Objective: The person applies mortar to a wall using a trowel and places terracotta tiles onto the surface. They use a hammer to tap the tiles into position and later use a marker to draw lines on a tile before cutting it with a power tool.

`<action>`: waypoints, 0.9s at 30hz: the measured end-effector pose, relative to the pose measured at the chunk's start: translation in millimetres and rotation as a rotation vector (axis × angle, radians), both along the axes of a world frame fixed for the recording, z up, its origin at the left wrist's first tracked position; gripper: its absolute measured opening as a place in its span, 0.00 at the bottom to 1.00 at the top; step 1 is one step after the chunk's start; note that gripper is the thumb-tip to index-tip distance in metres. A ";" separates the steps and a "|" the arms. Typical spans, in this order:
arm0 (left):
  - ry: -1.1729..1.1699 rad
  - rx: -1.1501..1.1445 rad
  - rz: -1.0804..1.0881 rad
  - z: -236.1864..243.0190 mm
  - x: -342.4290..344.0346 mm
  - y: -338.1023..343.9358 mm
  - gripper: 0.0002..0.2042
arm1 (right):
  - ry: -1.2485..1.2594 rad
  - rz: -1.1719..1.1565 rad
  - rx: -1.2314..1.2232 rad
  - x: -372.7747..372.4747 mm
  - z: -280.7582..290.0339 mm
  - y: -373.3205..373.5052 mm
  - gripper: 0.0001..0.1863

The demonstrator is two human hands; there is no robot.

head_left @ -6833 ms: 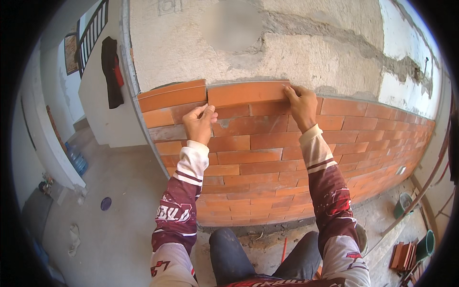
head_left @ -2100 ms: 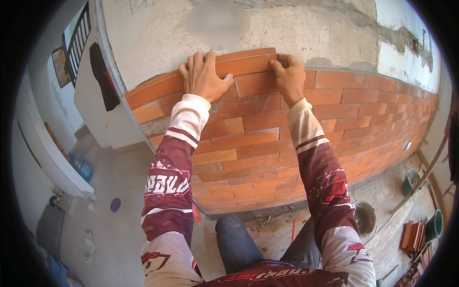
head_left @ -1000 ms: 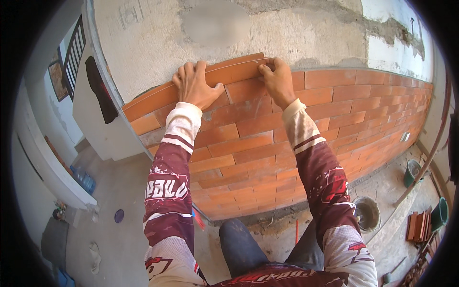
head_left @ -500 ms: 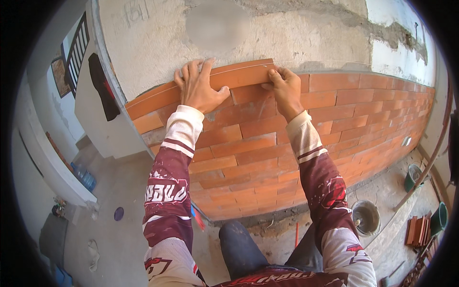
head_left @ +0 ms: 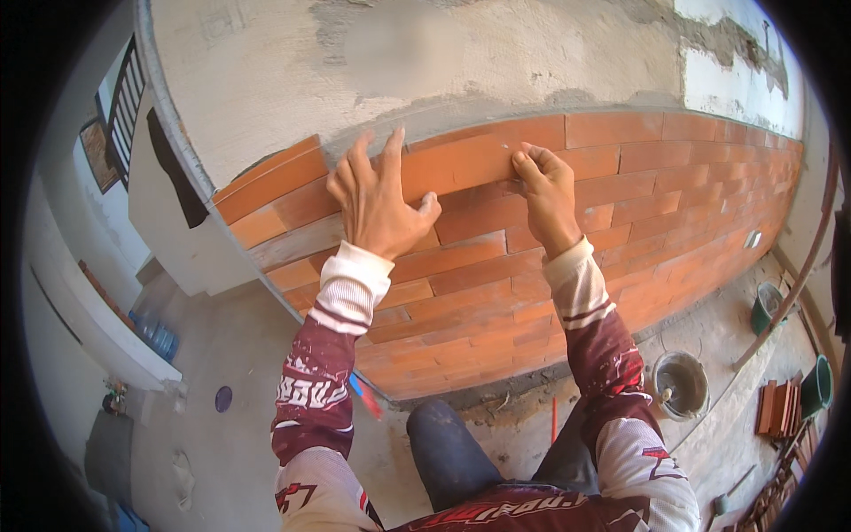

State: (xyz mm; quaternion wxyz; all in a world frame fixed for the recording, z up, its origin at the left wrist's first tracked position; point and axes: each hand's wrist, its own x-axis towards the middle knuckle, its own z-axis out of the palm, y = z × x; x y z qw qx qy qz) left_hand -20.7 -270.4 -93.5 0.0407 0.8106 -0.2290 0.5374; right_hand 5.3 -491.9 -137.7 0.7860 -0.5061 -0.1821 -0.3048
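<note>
My right hand (head_left: 550,191) pinches the right end of a thin orange brick tile (head_left: 465,167), thumb on its front face. The tile is held in front of the top course of a tiled wall (head_left: 470,288), tilted slightly up to the right. At its left end is my left hand (head_left: 377,195), open, fingers spread upward and thumb just below the tile's lower edge. My left palm and fingers hide that end, so contact there is unclear. Left of this hand, a top-course tile (head_left: 273,177) sits at the wall's edge, with a gap of grey mortar beside it.
Bare plaster (head_left: 257,80) rises above the tiles. Down to the right are a bucket (head_left: 681,386) with grey contents, a green bucket (head_left: 815,387) and stacked tiles (head_left: 778,408). A long pole (head_left: 792,306) leans at right. A large water bottle (head_left: 158,339) stands at left.
The tile has come away from the top course, lower and towards me, exposing mortar behind it. Both hands have moved slightly down and right; the left fingers no longer press its top edge.
</note>
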 end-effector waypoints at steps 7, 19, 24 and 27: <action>0.168 0.104 -0.253 -49.4 -13.8 -51.0 0.29 | 0.102 -0.075 -0.043 -56.2 -52.7 -55.2 0.17; 1.098 0.066 -0.720 -256.4 1.5 -239.9 0.22 | 0.746 -0.491 -0.132 -140.3 -211.9 -210.4 0.15; 1.528 0.197 -0.716 -263.2 -29.6 -300.5 0.21 | 1.141 -0.678 -0.186 -185.5 -210.9 -258.4 0.15; 1.844 0.226 -0.762 -271.2 -64.2 -315.5 0.19 | 1.325 -0.676 -0.180 -229.8 -211.1 -273.6 0.17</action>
